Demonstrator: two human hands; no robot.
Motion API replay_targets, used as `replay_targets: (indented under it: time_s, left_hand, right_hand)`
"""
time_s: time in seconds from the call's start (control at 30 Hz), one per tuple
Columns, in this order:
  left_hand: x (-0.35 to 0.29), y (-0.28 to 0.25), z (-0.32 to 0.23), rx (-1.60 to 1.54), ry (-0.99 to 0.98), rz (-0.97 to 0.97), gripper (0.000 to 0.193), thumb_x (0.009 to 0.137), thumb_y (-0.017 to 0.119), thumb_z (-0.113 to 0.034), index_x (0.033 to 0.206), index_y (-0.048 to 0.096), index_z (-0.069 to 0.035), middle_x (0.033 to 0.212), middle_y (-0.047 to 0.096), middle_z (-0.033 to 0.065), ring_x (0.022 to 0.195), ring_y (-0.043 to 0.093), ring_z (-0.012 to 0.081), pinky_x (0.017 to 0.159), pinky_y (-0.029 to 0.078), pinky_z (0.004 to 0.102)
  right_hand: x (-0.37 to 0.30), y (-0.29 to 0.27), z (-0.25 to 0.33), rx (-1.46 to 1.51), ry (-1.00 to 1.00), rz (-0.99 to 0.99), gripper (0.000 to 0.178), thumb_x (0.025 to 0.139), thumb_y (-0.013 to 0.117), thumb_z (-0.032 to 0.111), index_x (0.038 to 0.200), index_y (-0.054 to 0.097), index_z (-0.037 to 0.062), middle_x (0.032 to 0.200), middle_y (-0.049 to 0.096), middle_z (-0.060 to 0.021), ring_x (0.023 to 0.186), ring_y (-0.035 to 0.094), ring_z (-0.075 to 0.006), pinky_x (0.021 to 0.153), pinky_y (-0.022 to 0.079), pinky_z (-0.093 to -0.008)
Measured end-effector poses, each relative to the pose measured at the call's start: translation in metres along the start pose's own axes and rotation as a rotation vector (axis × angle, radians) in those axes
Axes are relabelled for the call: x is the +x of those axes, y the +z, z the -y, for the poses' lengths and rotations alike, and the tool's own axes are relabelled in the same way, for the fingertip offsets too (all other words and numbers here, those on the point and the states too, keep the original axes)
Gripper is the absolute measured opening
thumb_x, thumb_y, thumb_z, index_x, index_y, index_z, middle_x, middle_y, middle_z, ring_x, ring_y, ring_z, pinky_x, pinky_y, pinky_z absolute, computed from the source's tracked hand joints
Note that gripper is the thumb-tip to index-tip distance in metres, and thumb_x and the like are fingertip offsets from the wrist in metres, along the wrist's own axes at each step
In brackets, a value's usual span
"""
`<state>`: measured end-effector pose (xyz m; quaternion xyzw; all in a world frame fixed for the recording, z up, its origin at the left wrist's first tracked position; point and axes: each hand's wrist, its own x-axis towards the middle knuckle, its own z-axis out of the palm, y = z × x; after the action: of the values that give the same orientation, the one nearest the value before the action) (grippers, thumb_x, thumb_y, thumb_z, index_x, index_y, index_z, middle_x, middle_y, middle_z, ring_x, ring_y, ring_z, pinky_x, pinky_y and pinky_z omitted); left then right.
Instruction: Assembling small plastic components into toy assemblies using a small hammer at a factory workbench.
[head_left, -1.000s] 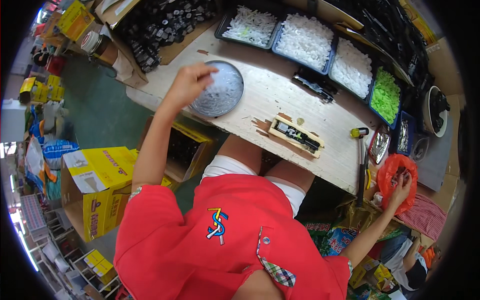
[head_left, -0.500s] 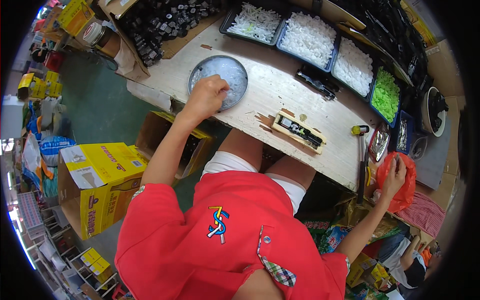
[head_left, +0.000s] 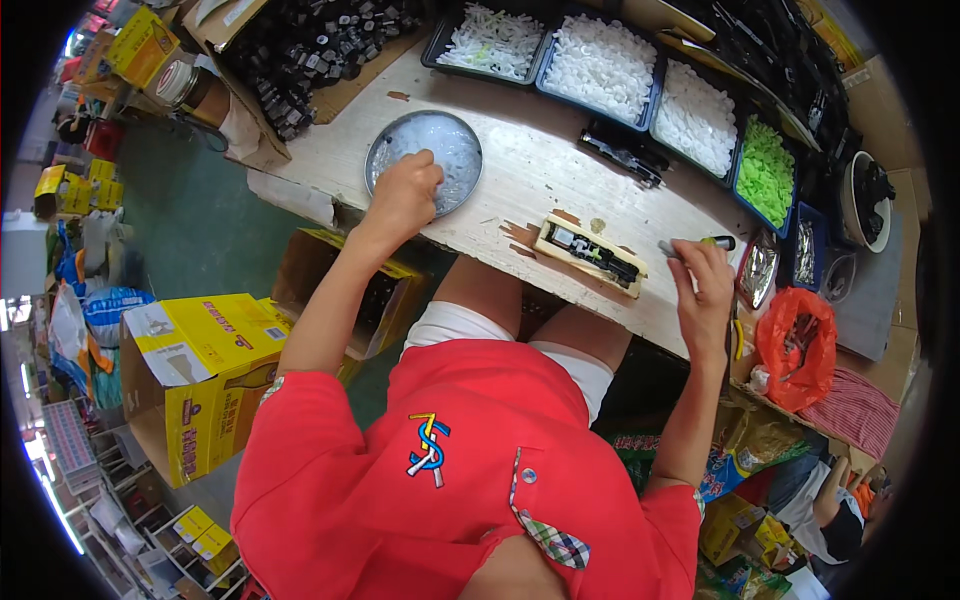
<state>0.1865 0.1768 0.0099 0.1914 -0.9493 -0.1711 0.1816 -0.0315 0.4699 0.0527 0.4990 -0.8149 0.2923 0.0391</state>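
My left hand (head_left: pixel 408 190) is over the round metal dish (head_left: pixel 476 148), its fingers pinched together at the dish's whitish, glossy contents. Whatever those fingertips hold is hidden. My right hand (head_left: pixel 705 285) is raised above the bench's right part, thumb and fingers closed on a small grey metal piece (head_left: pixel 668 249). Between the hands, near the front edge, lies a cream holding block (head_left: pixel 545 246). Set in it is a black mechanism (head_left: pixel 598 256) with grey and green parts. Behind the block rests a black plastic part (head_left: pixel 622 156).
Trays of white plastic parts (head_left: pixel 600 70) and green parts (head_left: pixel 765 175) line the back. A box of black pieces (head_left: pixel 320 55) stands back left. A hammer (head_left: pixel 722 243) is partly hidden behind my right hand, near a red plastic bag (head_left: pixel 775 350). Yellow cartons (head_left: pixel 215 340) stand left.
My right hand has moved left from the red bag toward the holding block, carrying the small grey metal piece. My left hand stays at the dish; the view has shifted slightly.
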Motion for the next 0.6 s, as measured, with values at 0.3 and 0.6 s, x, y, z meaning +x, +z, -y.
replay_targets:
  time_s: [0.3, 0.6]
  left_hand:
    - [0.024, 0.006, -0.058, -1.072, -0.174, -0.007, 0.009, 0.073, 0.065, 0.004, 0.079, 0.060, 0.000, 0.080, 0.056, 0.0002, 0.074, 0.051, 0.0072, 0.063, 0.040, 0.0194]
    - [0.030, 0.021, -0.084, -1.062, 0.070, -0.028, 0.014, 0.071, 0.064, 0.008, 0.082, 0.061, 0.000, 0.082, 0.058, 0.0047, 0.075, 0.055, 0.0113, 0.065, 0.043, 0.0223]
  right_hand:
    - [0.016, 0.031, 0.041, 0.335, -0.032, -0.026, 0.017, 0.071, 0.069, 0.011, 0.086, 0.063, 0.0058, 0.076, 0.055, -0.0043, 0.073, 0.051, -0.0197, 0.067, 0.033, -0.0312]
    - [0.023, 0.031, 0.050, 0.384, -0.030, 0.026, 0.014, 0.075, 0.066, 0.015, 0.086, 0.063, 0.0062, 0.074, 0.055, -0.0031, 0.074, 0.050, -0.0178, 0.068, 0.031, -0.0309]
